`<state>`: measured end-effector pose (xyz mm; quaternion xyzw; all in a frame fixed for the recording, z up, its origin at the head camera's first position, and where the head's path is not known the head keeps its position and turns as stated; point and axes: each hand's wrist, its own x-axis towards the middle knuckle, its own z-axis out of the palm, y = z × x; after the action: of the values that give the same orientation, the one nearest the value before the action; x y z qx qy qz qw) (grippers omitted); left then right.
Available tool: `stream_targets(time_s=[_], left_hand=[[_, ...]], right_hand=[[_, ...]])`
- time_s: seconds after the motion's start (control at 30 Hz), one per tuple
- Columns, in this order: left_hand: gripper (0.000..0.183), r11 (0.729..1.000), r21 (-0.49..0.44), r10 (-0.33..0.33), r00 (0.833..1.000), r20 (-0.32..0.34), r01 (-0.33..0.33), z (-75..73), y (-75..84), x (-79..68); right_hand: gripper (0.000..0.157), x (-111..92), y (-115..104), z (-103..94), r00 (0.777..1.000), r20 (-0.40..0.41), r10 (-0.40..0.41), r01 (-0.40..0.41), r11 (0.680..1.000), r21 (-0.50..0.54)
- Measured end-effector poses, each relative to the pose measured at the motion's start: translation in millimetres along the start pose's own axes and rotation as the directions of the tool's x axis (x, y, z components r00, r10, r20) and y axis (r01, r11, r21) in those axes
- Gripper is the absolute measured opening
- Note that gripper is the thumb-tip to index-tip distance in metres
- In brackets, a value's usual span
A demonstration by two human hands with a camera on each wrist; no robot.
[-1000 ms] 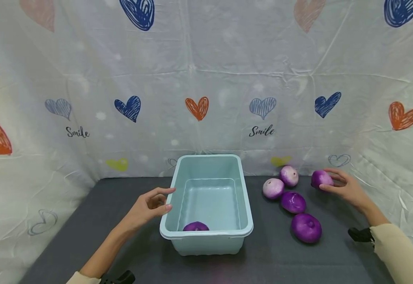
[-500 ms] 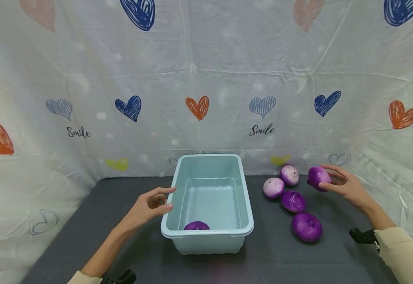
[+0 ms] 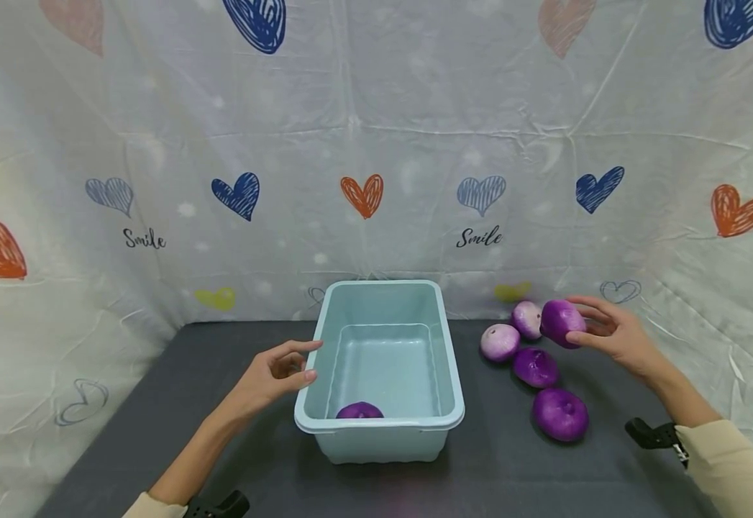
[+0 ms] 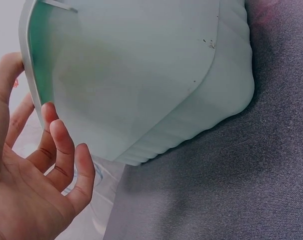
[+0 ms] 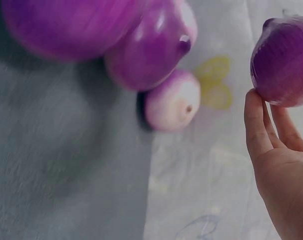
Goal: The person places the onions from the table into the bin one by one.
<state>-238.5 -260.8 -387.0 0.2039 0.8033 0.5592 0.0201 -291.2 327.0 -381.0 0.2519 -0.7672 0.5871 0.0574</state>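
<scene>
My right hand [image 3: 628, 345] holds a purple onion [image 3: 562, 324] between its thumb and fingers, raised beside the other onions. In the right wrist view the fingers support this onion [image 5: 284, 62] at the right edge. My left hand [image 3: 269, 378] rests its index finger and thumb on the left rim of a pale blue plastic basin [image 3: 382, 424]. The left wrist view shows its other fingers [image 4: 64, 145] loosely bent outside the basin wall. Inside the basin, near its front, lies one purple onion [image 3: 359, 411], partly hidden by the front wall.
Several onions sit right of the basin: a pale one [image 3: 500, 342], another pale one [image 3: 527, 319] behind it, a purple one [image 3: 536, 367] and a larger purple one [image 3: 560, 415] in front. A dark cloth [image 3: 480, 475] covers the table. A heart-patterned curtain [image 3: 415, 144] hangs behind.
My right hand has lifted the purple onion and moved it left, so that it now partly overlaps the rear pale onion. The left hand stays on the basin rim.
</scene>
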Motion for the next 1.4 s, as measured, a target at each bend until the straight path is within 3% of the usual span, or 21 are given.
stream_targets(time_s=[0.33,0.6,1.13,1.4], left_hand=[[0.047,1.000,0.011,0.012,1.000,0.000,-0.012,-0.2,-1.5,0.8],[0.047,1.000,0.018,0.023,1.000,-0.004,-0.023,0.1,-1.9,0.4],[0.047,1.000,0.018,0.024,1.000,-0.003,-0.024,-0.6,-0.2,0.2],[0.047,1.000,0.020,0.020,1.000,-0.001,-0.020,0.6,0.3,0.3]], right_hand=[[0.059,13.5,-24.2,22.2,0.999,0.043,-0.010,0.008,0.999,0.040],[0.060,29.1,-33.9,42.2,0.994,0.092,-0.065,0.057,0.994,0.089],[0.061,58.6,-53.8,86.4,0.987,0.142,-0.077,0.068,0.995,0.068],[0.060,69.1,-58.8,109.2,0.978,0.191,-0.087,0.062,0.989,0.136]])
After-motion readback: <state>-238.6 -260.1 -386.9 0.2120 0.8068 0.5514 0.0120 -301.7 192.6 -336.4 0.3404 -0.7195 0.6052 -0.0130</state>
